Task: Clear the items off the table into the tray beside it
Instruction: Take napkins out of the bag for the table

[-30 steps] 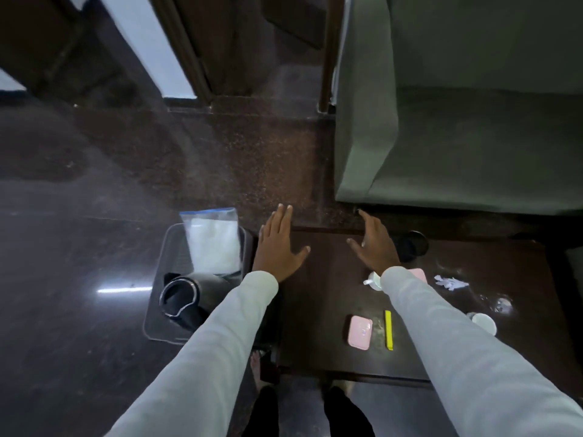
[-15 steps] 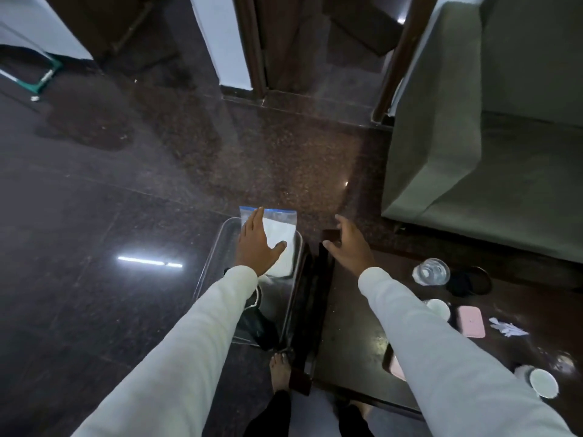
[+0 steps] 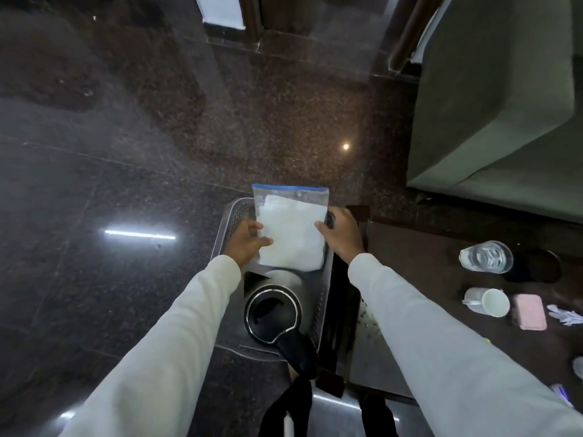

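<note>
Left hand (image 3: 244, 239) and right hand (image 3: 342, 233) gripping zip-lock bag (image 3: 291, 228) by its side edges, above tray (image 3: 232, 216); kettle (image 3: 274, 307) at bag's 6 o'clock, table (image 3: 426, 263) at 3.

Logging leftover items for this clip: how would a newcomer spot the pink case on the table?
Start at the dark wooden table right of the grey perforated tray. Along its right side lies a flat pink rectangular case, between a white ceramic cup and crumpled white paper scraps. It is the only pink thing there.
</note>
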